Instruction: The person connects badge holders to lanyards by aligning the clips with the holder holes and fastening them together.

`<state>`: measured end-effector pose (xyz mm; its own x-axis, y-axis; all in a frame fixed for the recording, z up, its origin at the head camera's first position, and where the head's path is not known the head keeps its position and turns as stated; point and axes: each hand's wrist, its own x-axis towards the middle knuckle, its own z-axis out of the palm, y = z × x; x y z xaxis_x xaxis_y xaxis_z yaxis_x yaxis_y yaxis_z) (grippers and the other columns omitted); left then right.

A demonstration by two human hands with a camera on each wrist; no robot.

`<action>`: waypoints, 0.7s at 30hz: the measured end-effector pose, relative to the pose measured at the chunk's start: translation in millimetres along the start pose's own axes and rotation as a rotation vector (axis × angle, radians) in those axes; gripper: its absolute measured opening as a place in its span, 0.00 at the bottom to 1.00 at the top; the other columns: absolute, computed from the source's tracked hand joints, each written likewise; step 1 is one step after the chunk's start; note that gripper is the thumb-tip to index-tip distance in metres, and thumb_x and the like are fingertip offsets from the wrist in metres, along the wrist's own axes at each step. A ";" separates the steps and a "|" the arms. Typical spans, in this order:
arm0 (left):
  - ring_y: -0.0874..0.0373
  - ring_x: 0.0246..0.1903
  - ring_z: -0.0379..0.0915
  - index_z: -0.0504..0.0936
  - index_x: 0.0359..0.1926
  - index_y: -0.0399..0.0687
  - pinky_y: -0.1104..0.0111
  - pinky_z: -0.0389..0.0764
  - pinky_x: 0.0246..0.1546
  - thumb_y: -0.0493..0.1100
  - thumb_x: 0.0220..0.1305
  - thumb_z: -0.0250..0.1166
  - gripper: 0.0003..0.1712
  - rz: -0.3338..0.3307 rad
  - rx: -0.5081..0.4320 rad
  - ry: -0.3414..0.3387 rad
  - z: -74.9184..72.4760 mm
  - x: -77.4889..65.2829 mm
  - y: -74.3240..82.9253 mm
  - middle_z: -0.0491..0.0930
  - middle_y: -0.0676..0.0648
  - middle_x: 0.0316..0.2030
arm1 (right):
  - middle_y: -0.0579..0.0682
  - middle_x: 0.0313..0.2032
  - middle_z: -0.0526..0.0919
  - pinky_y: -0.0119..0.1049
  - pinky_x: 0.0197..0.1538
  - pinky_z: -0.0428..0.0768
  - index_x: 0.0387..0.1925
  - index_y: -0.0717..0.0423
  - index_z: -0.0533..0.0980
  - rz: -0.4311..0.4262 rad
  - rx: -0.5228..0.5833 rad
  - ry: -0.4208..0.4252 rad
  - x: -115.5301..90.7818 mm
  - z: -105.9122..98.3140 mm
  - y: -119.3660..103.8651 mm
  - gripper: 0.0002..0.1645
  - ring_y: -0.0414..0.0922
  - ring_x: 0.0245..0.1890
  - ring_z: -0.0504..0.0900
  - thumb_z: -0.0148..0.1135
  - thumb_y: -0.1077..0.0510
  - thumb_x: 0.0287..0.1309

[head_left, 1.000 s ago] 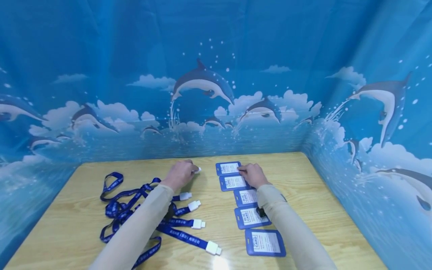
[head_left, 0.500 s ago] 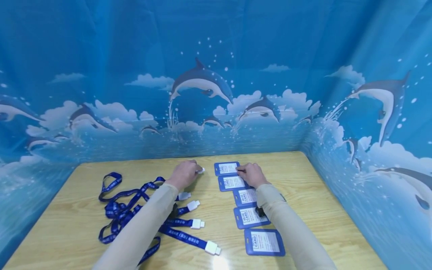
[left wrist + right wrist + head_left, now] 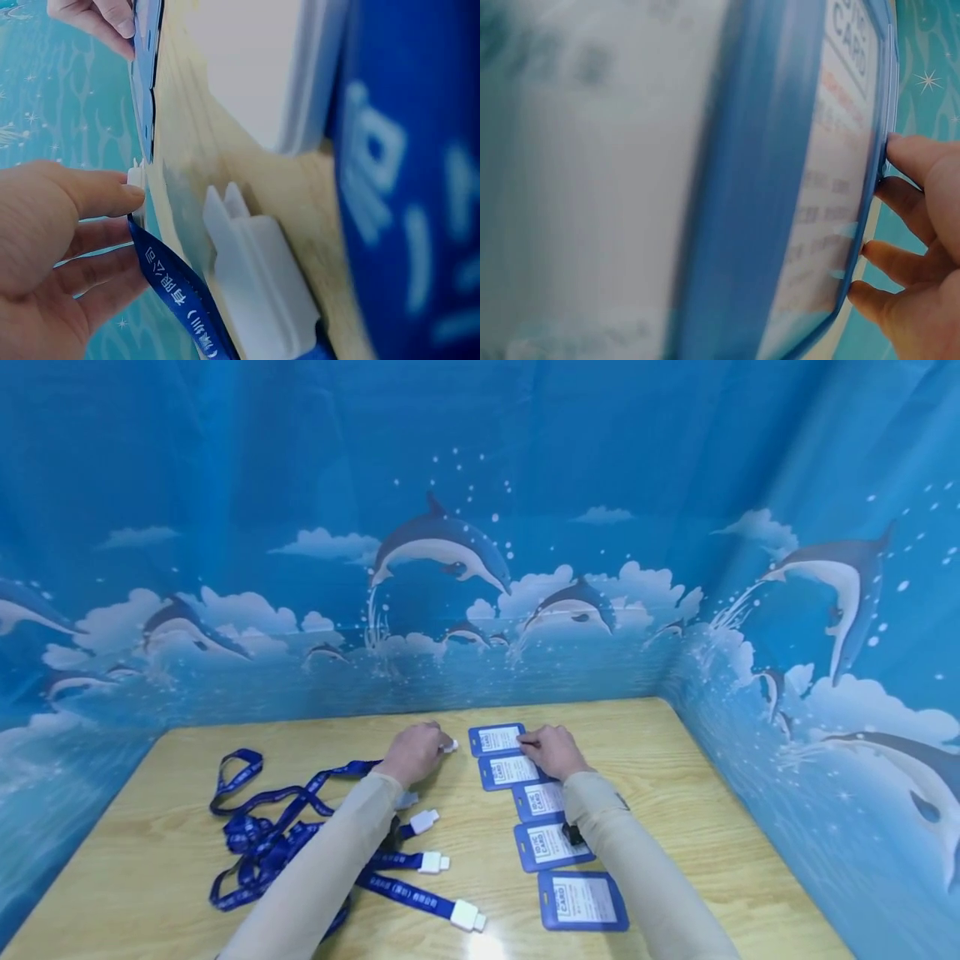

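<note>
My left hand (image 3: 415, 754) pinches the white plastic clip (image 3: 136, 181) of a blue lanyard (image 3: 174, 283) between thumb and fingers. Its prongs point toward the slot end of the farthest blue badge holder (image 3: 491, 741), a short gap away in the head view. At that holder's opposite, right edge, my right hand (image 3: 553, 752) pinches it with thumb and index finger. In the right wrist view the other fingertips (image 3: 866, 296) sit along the edge of a nearer badge holder (image 3: 821, 217). Both holders carry a printed white card.
More badge holders (image 3: 583, 902) run in a column toward the front of the wooden table (image 3: 697, 827). Several lanyards lie tangled (image 3: 262, 852) at left, their white clips (image 3: 467, 916) pointing right. A blue dolphin-print curtain (image 3: 442, 652) encloses the back and sides.
My left hand has moved right with the lanyard clip, closer to the far badge holder, drawing the strap along. My right hand keeps its grip there. The head view has shifted slightly.
</note>
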<state>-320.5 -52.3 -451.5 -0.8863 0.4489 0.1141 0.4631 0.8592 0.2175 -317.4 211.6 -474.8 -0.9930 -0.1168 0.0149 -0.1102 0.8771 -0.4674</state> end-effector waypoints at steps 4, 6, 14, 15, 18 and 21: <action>0.51 0.41 0.84 0.90 0.46 0.49 0.60 0.87 0.46 0.36 0.63 0.69 0.10 0.020 0.000 -0.001 1.3 2.4 1.0 0.87 0.44 0.43 | 0.56 0.59 0.83 0.51 0.58 0.82 0.56 0.47 0.83 0.010 -0.003 0.000 0.9 0.9 0.4 0.17 0.56 0.58 0.81 0.63 0.52 0.69; 0.50 0.41 0.84 0.90 0.45 0.48 0.60 0.87 0.46 0.36 0.63 0.69 0.10 0.033 -0.005 0.011 2.6 3.3 1.0 0.87 0.44 0.42 | 0.56 0.58 0.83 0.51 0.58 0.82 0.56 0.47 0.83 0.003 -0.007 0.006 1.8 1.6 0.1 0.17 0.56 0.58 0.81 0.64 0.52 0.68; 0.50 0.41 0.83 0.90 0.44 0.47 0.58 0.86 0.47 0.34 0.64 0.68 0.10 0.034 -0.021 0.028 15.2 2.2 -0.4 0.87 0.43 0.42 | 0.56 0.57 0.84 0.48 0.55 0.83 0.54 0.46 0.84 -0.007 -0.013 0.010 1.1 7.1 -3.0 0.16 0.54 0.54 0.83 0.65 0.52 0.67; 0.50 0.42 0.83 0.90 0.45 0.47 0.58 0.86 0.47 0.34 0.63 0.68 0.10 0.030 -0.022 0.025 16.6 2.1 -0.3 0.87 0.43 0.42 | 0.56 0.57 0.84 0.48 0.54 0.83 0.54 0.46 0.84 -0.005 -0.014 0.007 0.8 7.3 -3.1 0.16 0.54 0.54 0.83 0.65 0.52 0.67; 0.49 0.42 0.83 0.90 0.45 0.48 0.57 0.86 0.47 0.34 0.63 0.69 0.11 0.029 -0.020 0.020 19.6 3.4 0.9 0.87 0.43 0.43 | 0.56 0.56 0.85 0.47 0.54 0.84 0.54 0.46 0.84 -0.001 -0.017 0.009 0.7 6.5 -2.6 0.15 0.54 0.54 0.83 0.65 0.52 0.67; 0.49 0.43 0.83 0.89 0.46 0.48 0.56 0.86 0.48 0.35 0.62 0.69 0.12 0.038 -0.018 0.023 20.4 6.5 2.6 0.87 0.43 0.43 | 0.55 0.57 0.84 0.47 0.55 0.84 0.54 0.46 0.84 0.008 -0.020 0.013 0.9 4.0 -2.1 0.16 0.54 0.55 0.83 0.65 0.52 0.68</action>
<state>-325.1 -42.2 -469.9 -0.8681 0.4749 0.1447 0.4963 0.8372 0.2299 -317.9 207.8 -477.3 -0.9943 -0.1040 0.0224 -0.1029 0.8870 -0.4502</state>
